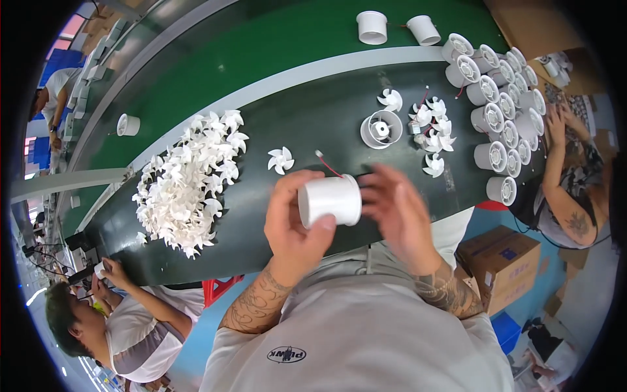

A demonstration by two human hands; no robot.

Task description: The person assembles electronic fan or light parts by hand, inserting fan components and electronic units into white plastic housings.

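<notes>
Fan pile (186,193): loose white blades on the desk (313,124), left of me.
Left hand (290,219): my fingers clamped on the white cylinder (331,199), held above the desk edge.
Cylinder: I judge it light, stiff, smooth plastic; grip the wall, avoid the red wire (326,164).
Right hand (395,209): blurred, fingers at its end; closure I cannot tell.

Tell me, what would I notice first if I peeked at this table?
Probably the big heap of small white plastic fan blades on the dark green table, to the person's left. Next, the white plastic cylinder with red wire, gripped by the left hand while the right hand touches its end. Many similar white round housings crowd the table's far right.
</notes>
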